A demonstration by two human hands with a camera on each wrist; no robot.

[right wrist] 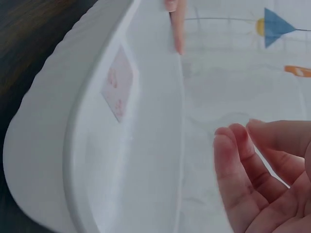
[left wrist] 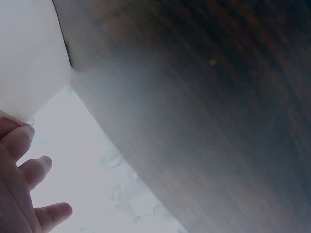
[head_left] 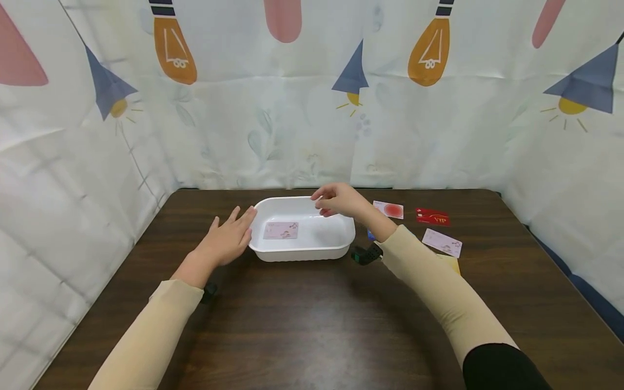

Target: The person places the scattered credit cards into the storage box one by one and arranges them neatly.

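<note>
A white plastic basin (head_left: 307,254) stands on the table, and a pale pink card (head_left: 280,231) with a small floral print lies flat inside it. My left hand (head_left: 226,237) rests against the basin's left rim, fingers spread. In the left wrist view its fingertips (left wrist: 24,133) meet the white wall. Over the basin's right back part hovers my right hand (head_left: 343,200), fingers loosely bent and holding nothing. The right wrist view shows a gap between that hand (right wrist: 267,170) and the basin. The same pink card (right wrist: 119,85) appears there on the basin floor.
Right of the basin lie a white card with a red disc (head_left: 388,209), a red VIP card (head_left: 433,216), a lilac card (head_left: 442,242) and a yellow card (head_left: 450,263) partly behind my sleeve. A blue card (head_left: 371,235) is mostly hidden by my wrist. A printed curtain (head_left: 302,135) hangs behind the dark table.
</note>
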